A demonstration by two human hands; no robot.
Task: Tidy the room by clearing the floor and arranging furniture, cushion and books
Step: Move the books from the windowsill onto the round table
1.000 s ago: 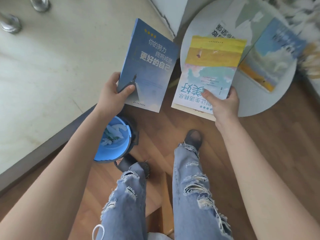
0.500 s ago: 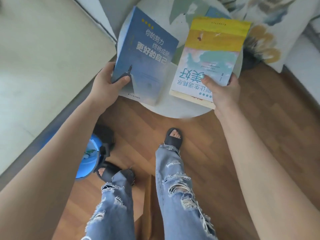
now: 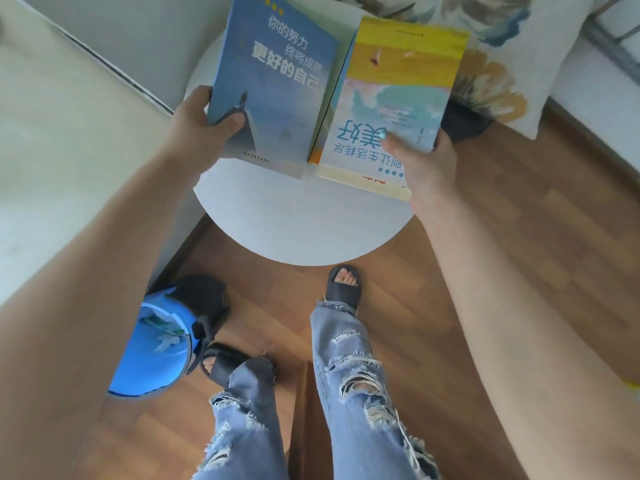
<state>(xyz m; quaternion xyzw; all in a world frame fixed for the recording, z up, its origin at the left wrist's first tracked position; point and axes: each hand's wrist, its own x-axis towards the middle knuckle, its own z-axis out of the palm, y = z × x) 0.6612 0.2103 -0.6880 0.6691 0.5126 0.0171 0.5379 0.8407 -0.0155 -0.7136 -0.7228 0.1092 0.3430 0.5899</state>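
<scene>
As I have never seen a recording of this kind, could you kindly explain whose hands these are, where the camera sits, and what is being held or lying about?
There is no machine here. A person wears one wide-angle camera on the head, and it looks down past their arms to their feet.

The left hand grips a blue book. The right hand grips a yellow-topped book, which seems to have another book beneath it. Both are held over a round white table, though I cannot tell whether they touch it.

A flowered cushion lies beyond the table. A blue bin stands on the wooden floor beside the person's left foot.
</scene>
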